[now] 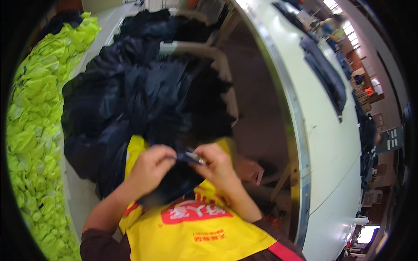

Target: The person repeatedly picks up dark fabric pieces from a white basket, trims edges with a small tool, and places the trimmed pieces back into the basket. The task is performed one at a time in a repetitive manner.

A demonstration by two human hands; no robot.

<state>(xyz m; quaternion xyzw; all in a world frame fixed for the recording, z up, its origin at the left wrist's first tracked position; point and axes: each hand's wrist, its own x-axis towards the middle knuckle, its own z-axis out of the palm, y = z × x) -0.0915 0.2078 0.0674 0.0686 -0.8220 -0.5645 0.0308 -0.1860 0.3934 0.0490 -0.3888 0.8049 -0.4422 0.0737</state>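
Note:
Both my hands meet in front of my yellow apron (196,237), over a dark navy garment (183,185) in my lap. My left hand (150,167) is closed, pinching an edge of that garment between thumb and fingers. My right hand (219,167) is closed around a small silvery tool (195,158) that lies against the pinched cloth. Blur hides the tool's exact kind. Just beyond my hands rises a large heap of dark navy and black garments (143,93), loosely piled.
A long heap of neon yellow-green garments (41,126) runs along the left. A pale plastic basket (222,61) holds some dark clothing. At right stands a long white table (331,161) with a metal edge and dark garments (322,71). Another person (334,30) is far off.

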